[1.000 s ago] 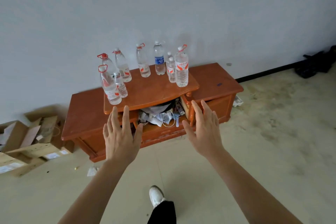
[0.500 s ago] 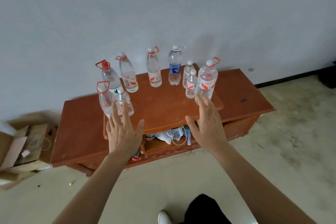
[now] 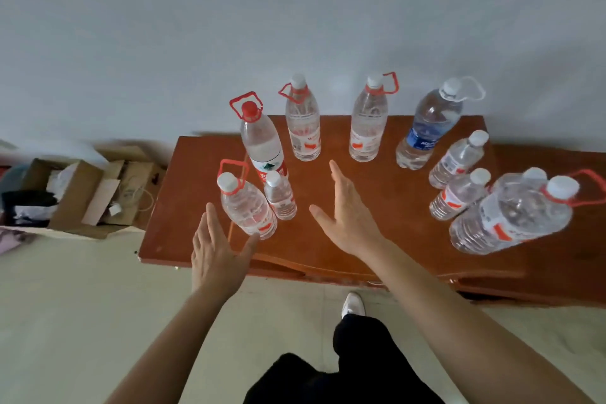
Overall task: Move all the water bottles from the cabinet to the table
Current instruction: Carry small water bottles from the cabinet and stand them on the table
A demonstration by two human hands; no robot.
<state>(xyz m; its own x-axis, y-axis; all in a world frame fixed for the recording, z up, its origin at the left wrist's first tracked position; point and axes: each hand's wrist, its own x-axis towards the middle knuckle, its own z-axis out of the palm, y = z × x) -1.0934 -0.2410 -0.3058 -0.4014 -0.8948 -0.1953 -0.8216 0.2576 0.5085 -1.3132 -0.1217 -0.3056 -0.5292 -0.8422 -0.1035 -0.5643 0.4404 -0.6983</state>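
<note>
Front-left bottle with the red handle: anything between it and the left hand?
Nothing visible. The left hand is open right beside the front-left bottle, no object between them. A small bottle stands close on its far right side, not in the way.

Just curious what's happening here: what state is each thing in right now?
Left hand: open, empty.
Right hand: open, empty.
Clear plastic water bottles on the brown wooden cabinet: upright, capped.
Brown cardboard boxes: flaps open.
</note>
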